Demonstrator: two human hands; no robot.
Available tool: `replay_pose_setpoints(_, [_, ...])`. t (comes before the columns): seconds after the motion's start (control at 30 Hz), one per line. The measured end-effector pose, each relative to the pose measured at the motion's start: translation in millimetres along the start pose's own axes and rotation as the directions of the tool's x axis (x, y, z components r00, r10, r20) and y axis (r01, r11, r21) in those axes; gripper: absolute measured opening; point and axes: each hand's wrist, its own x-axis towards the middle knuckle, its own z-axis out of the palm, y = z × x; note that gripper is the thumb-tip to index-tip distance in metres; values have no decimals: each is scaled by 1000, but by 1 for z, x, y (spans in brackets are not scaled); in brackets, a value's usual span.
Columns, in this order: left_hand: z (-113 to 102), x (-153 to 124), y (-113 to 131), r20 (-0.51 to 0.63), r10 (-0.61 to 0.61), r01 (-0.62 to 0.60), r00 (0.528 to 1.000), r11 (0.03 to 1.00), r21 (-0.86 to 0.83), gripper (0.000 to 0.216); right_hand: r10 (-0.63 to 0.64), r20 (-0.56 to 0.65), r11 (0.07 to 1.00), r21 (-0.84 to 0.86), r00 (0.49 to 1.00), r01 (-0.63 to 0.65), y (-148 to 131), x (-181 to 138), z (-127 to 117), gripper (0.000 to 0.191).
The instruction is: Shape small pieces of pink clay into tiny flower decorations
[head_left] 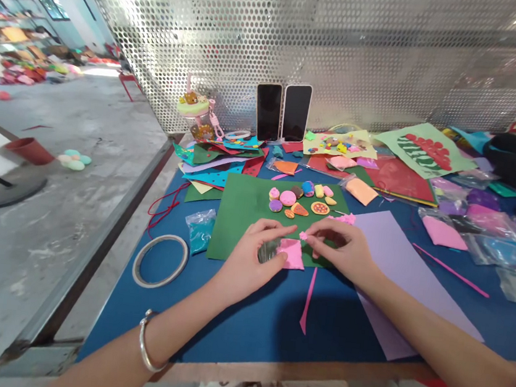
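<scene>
My left hand grips a small square piece covered in pink clay, with the thumb on its lower side. A greyish, see-through part of the piece shows beside the palm, and its far side is hidden. My right hand pinches a small bit of pink clay just above the square's top edge. Behind the right fingers lies a crumbly pink clay lump. Both hands are over the near edge of a green sheet, where several miniature clay foods, among them a pizza, are set out.
A roll of tape and a bag of teal clay lie left. Lilac paper extends under my right forearm. A pink strip lies in front. Two phones stand against the perforated metal panel. Bagged clay fills the right.
</scene>
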Motion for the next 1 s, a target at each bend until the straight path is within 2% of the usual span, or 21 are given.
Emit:
replay_pose_setpoints(0.1, [-7,3,-2,-67,23,-16,998,994,104,32,78,19,989,126,997,-80,0,0,0,16])
replay_pose_setpoints(0.2, [-20,6,-2,-118,85,-32,989,919,393,17,90,71,959,262,993,-106,-1,0,-1,16])
replay_pose_setpoints(0.27, [-29,7,-2,-69,66,-15,995,826,563,11,92,109,946,300,990,-121,-2,-1,0,17])
replay_pose_setpoints(0.33, [-36,7,-3,28,-10,-10,1000,783,622,11,110,141,949,279,984,-146,-2,-1,1,19])
replay_pose_setpoints(0.4, [-38,6,-5,109,-62,-16,992,797,603,10,125,170,958,235,977,-163,-2,-1,3,22])
replay_pose_setpoints(0.5, [-34,7,-11,141,-51,-33,989,844,535,14,124,214,969,182,969,-164,-1,-1,5,22])
replay_pose_setpoints(0.7, [-17,13,-28,104,-18,-25,994,918,396,20,116,251,980,128,961,-151,-1,-2,4,19])
replay_pose_setpoints(1.0, [-4,19,-38,3,6,-7,1000,918,397,13,102,283,983,116,954,-139,-2,-2,5,15])
